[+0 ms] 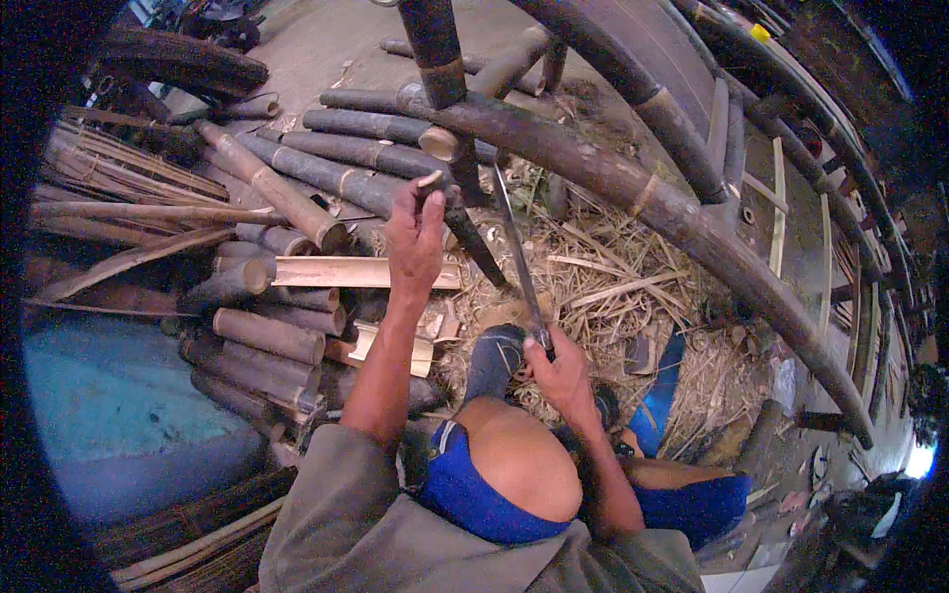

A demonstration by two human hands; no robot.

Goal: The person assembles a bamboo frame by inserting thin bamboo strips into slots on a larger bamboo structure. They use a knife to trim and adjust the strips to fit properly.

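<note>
My left hand [413, 237] is closed around the upper part of a dark length of bamboo [478, 245], whose pale cut end shows above the thumb. The piece slants down to the right, its lower end near the shavings on the ground. In my right hand [561, 374] is the handle of a long, narrow-bladed knife [518, 247]. Its blade points up and away from me, just right of the bamboo, with a gap between them lower down. The blade's tip reaches close to the bamboo frame [573, 163].
Bamboo shavings [623, 272] cover the ground ahead. Cut bamboo poles [267, 336] are stacked at left, beside split halves [356, 272] and bundled strips [129, 168]. A turquoise surface [119, 395] lies at lower left. The frame crosses the right side. My bent knee [524, 460] is between my arms.
</note>
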